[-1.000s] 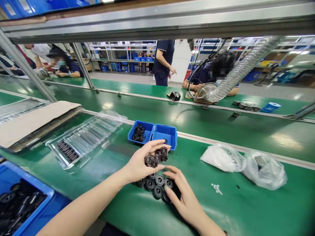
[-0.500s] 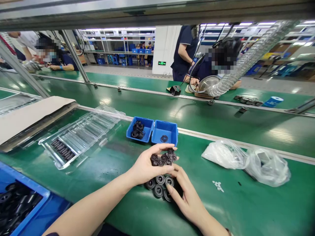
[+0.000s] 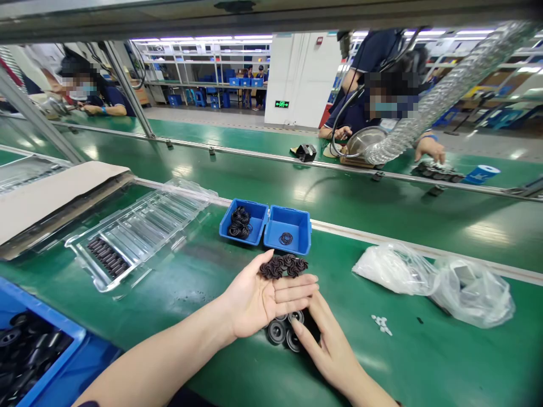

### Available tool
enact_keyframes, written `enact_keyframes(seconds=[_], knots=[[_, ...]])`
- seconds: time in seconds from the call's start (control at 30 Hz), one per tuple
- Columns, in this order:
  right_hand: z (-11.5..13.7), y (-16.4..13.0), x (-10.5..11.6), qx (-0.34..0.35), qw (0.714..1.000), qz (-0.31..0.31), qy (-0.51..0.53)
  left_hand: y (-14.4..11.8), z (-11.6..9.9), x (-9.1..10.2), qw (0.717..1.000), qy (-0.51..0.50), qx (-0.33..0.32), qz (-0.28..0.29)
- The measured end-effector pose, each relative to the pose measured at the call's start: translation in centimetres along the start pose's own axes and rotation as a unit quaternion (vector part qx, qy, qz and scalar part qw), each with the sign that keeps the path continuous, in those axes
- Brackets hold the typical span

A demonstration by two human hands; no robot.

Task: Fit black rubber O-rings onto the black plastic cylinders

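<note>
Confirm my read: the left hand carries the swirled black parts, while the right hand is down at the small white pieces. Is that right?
Not quite: the right hand is at the round black parts; the head view shows the small white pieces lying apart from it. The left hand does carry the swirled black parts.

- Lit green sign [image 3: 282, 104], arrows pointing left and right, on the white pillar [image 3: 292, 70], upper middle
- Blue roll [image 3: 479, 178], upper right: white marking, illegible
</note>
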State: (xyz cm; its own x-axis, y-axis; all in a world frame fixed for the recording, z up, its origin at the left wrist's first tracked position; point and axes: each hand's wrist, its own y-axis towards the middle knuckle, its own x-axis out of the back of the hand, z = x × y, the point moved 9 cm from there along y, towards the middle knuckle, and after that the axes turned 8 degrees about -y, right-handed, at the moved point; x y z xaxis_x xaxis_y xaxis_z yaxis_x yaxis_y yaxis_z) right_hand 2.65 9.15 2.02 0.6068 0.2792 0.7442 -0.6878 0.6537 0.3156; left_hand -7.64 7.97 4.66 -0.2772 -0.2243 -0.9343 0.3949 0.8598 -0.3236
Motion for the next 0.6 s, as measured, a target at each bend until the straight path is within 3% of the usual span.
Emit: enact_keyframes(seconds=[0.37, 0.6], knots=[[0.3, 0.3, 0.2, -0.013, 0.999, 0.015, 0.037, -0.1, -0.4, 0.5, 0.999, -0.014, -0.014, -0.031], [0.2, 0.8, 1.7, -0.035, 0.995, -0.023, 0.090, -0.2, -0.4, 0.7, 1.000, 0.000, 0.001, -0.024]])
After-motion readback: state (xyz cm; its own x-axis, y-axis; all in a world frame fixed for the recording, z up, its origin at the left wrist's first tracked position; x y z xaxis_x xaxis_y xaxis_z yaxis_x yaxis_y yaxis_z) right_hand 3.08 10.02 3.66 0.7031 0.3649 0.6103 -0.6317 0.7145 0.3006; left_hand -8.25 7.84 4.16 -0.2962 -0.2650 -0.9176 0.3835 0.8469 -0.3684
